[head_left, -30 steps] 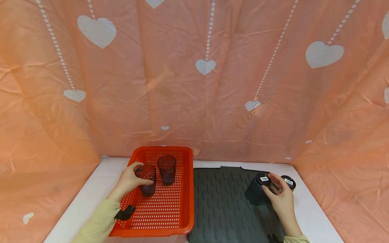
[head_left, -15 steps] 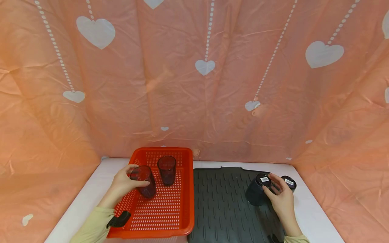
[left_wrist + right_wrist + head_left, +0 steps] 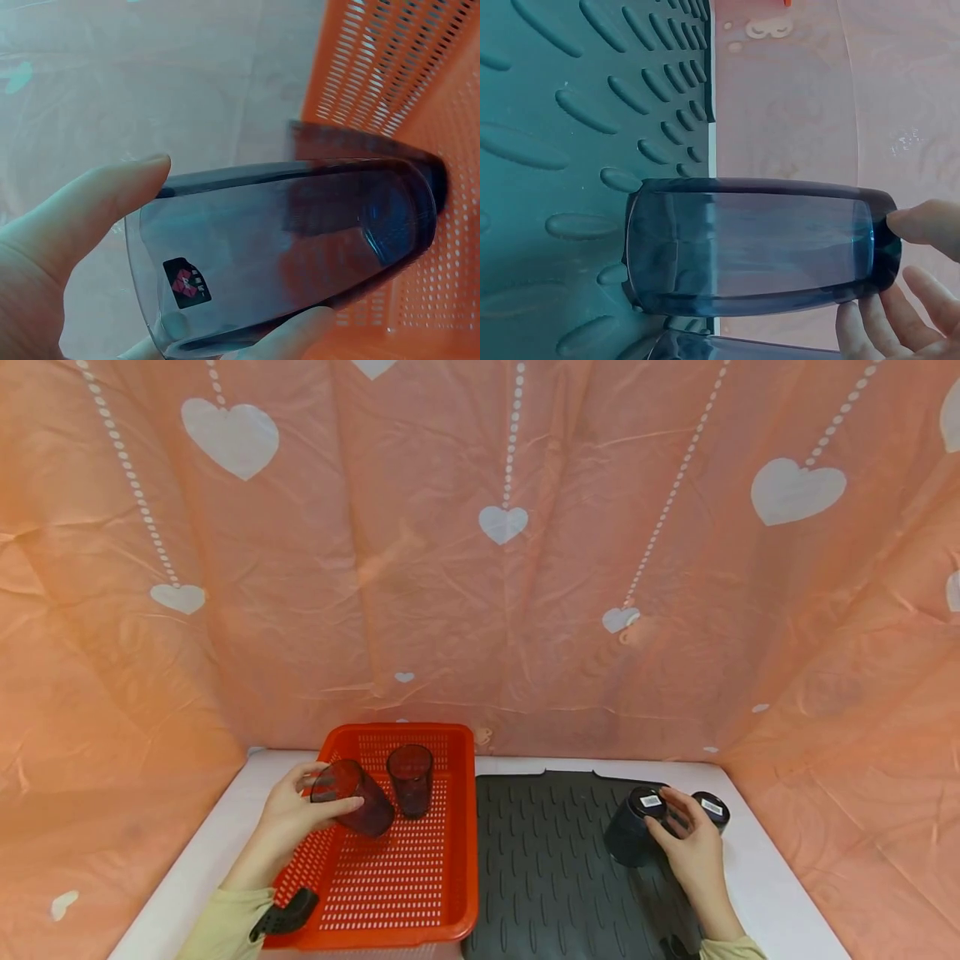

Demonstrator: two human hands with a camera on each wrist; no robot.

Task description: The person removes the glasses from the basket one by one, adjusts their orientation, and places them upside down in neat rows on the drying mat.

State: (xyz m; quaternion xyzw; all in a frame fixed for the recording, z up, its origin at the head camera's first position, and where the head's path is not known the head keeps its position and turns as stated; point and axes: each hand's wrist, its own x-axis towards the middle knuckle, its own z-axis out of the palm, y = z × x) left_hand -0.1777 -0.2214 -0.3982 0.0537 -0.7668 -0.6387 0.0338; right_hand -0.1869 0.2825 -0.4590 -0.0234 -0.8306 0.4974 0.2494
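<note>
My left hand [image 3: 288, 810] grips a dark tinted drinking glass [image 3: 371, 814] near its rim, thumb and fingers on opposite sides. The glass tilts over the basket, mouth toward the hand and base toward the right; a small dark label [image 3: 187, 283] shows on it in the left wrist view. Another such glass [image 3: 412, 783] stands upright in the basket beside it. On the right, my right hand [image 3: 697, 852] pinches the base of an upside-down glass [image 3: 757, 244], whose rim is at the ribbed mat. A further upside-down glass [image 3: 712, 810] sits behind the right fingers, partly hidden.
The orange-red perforated basket [image 3: 459, 885] stands on a white table [image 3: 187, 868]. Right beside it lies a dark ribbed mat [image 3: 540, 868]. A peach curtain with pale hearts [image 3: 450, 610] closes off the back and both sides.
My left hand has drawn left, and the glass in it has gone from nearly upright to clearly tilted, rim leftward. The right hand and its glass have stayed in place.
</note>
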